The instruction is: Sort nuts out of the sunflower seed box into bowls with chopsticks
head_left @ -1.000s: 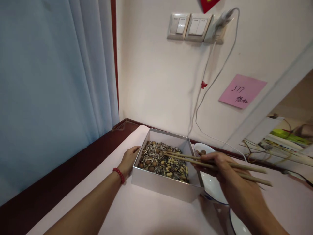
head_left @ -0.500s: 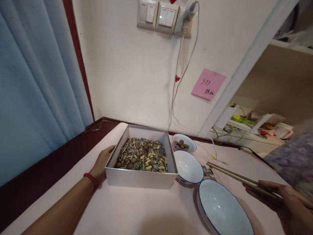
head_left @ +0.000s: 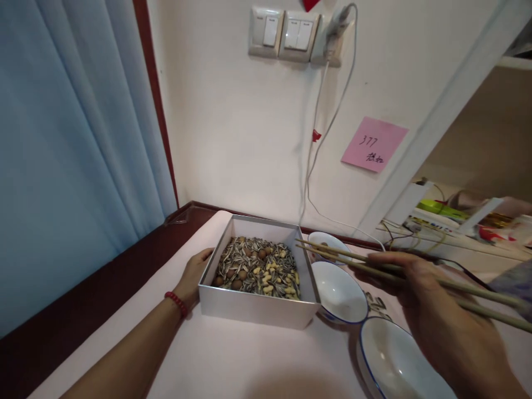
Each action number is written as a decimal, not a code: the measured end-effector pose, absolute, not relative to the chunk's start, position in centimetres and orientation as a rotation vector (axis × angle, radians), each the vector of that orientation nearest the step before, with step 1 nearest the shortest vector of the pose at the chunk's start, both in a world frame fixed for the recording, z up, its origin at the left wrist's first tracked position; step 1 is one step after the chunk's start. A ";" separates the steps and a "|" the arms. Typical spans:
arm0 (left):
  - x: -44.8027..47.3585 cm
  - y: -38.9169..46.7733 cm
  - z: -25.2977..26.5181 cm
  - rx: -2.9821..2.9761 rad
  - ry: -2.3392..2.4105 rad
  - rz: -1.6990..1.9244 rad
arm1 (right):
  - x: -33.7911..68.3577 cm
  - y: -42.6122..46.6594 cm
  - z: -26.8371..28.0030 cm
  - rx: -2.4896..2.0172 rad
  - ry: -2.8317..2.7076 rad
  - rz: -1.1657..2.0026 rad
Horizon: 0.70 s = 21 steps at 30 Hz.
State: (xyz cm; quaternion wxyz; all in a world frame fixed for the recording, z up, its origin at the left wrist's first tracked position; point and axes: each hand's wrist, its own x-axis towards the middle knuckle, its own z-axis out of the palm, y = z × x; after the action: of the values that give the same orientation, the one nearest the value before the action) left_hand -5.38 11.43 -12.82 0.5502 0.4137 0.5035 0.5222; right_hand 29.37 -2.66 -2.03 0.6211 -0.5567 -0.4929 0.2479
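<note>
Two chopsticks [head_left: 341, 252] pinched by fingers of right hand [head_left: 440, 305], bare tips near 2 o'clock of box [head_left: 258, 309] at 12 o'clock; left hand [head_left: 192, 281] touching its 9 o'clock side, finger grip unclear; seemingly reaching step, calling for tips lowered onto round nuts [head_left: 262, 254]

The wall [head_left: 233, 138] is softly lit, a diffuse shadow is cast on the tabletop [head_left: 233, 354] at bottom centre, glints are caught in the lower-right bowl [head_left: 394, 352], and the right hand [head_left: 446, 316] is slightly blurred.

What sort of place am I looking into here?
Probably a corner of a home or dorm room: a blue curtain, wall switches beside a plugged-in charger, and a cluttered shelf.
</note>
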 end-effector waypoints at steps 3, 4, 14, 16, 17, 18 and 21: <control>-5.4 11.4 -13.2 0.967 1.180 1.240 | 24.8 -0.4 -1.2 -1.278 -1.323 0.703; -5.4 11.5 -13.4 0.961 1.183 1.237 | 23.5 0.3 -1.2 -1.279 -1.405 0.701; -5.5 11.8 -14.4 0.965 1.201 1.267 | 16.3 6.0 -3.2 -1.169 -1.797 0.815; -5.5 11.8 -14.4 0.967 1.196 1.273 | 15.6 6.9 -3.5 -1.177 -1.839 0.805; -5.5 11.8 -14.5 0.965 1.192 1.270 | 15.4 7.2 -3.5 -1.184 -1.853 0.799; -5.5 11.7 -14.5 0.962 1.187 1.264 | 15.1 7.4 -3.6 -1.186 -1.858 0.794; -5.5 11.7 -14.5 0.969 1.189 1.258 | 14.8 7.7 -3.7 -1.184 -1.841 0.797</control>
State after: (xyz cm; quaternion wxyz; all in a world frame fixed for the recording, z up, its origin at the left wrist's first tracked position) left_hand -5.54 11.72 -14.48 0.5472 0.4087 0.5017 0.5309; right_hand 14.79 7.72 -3.72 0.3948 -0.4670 -0.7262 0.3142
